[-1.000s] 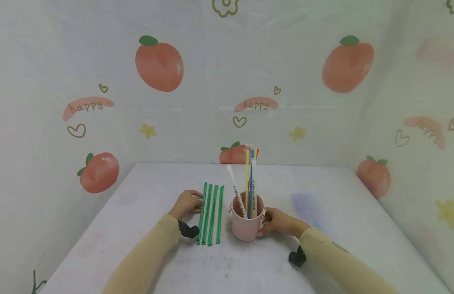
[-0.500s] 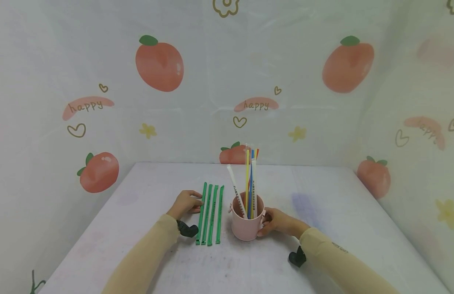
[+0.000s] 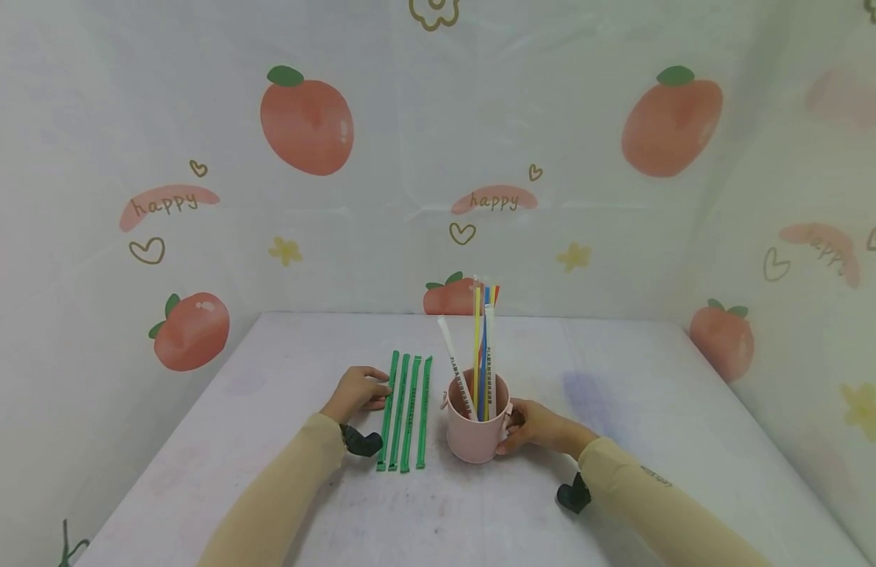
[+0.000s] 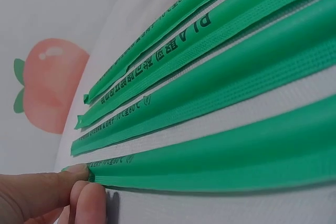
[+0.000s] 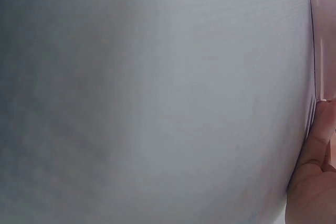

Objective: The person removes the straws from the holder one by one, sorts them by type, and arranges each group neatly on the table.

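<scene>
Several green paper-wrapped straws (image 3: 411, 417) lie side by side on the table. My left hand (image 3: 356, 394) pinches the leftmost green straw (image 3: 387, 429) along its upper part. The left wrist view shows fingertips (image 4: 79, 169) right at that straw's far end, with printed lettering along the wrappers. To the right stands a pink mug (image 3: 471, 442), upright on the table. My right hand (image 3: 544, 429) grips it by the handle side, thumb low against the wall. In the right wrist view only a strip of the mug (image 5: 324, 35) shows, above the fingers.
Inside the mug stand white wrapped straws (image 3: 490, 354) and yellow, blue and red straws (image 3: 477, 339), reaching well above its rim. A white table (image 3: 438, 520) lies beneath, backed by a fruit-patterned curtain (image 3: 381, 236). Dark wrist cameras (image 3: 361, 441) hang under both sleeves.
The lower end of the leftmost green straw has shifted very slightly left. The left wrist has moved a little left; the right hand and mug stay in place.
</scene>
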Demonstrator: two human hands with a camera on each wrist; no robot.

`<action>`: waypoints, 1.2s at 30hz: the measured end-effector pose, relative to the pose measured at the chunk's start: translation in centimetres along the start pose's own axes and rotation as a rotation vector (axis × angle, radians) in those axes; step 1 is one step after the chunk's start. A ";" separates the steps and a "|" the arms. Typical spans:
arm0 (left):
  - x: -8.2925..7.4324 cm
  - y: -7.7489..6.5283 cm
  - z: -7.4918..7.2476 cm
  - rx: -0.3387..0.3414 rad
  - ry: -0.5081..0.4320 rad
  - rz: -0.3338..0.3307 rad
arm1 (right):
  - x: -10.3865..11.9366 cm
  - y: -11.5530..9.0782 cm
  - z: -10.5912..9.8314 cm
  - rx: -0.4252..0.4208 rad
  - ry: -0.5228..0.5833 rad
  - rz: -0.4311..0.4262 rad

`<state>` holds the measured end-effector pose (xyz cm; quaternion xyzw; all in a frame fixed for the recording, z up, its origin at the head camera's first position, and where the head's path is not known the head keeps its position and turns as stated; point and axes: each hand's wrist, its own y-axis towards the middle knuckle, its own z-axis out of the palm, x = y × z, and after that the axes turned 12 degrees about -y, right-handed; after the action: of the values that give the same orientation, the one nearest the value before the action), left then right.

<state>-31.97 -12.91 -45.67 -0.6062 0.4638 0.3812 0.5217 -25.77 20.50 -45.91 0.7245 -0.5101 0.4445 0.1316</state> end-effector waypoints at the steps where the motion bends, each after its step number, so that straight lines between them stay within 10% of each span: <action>1: 0.0 0.0 0.0 -0.003 -0.002 -0.003 | 0.0 0.0 0.0 -0.001 0.001 0.002; 36: -0.2 0.1 0.0 -0.034 -0.079 -0.053 | 0.0 0.0 -0.1 0.013 0.035 -0.018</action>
<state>-32.16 -12.90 -45.53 -0.6116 0.4202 0.3987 0.5389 -25.86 20.55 -45.87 0.7220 -0.4984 0.4593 0.1395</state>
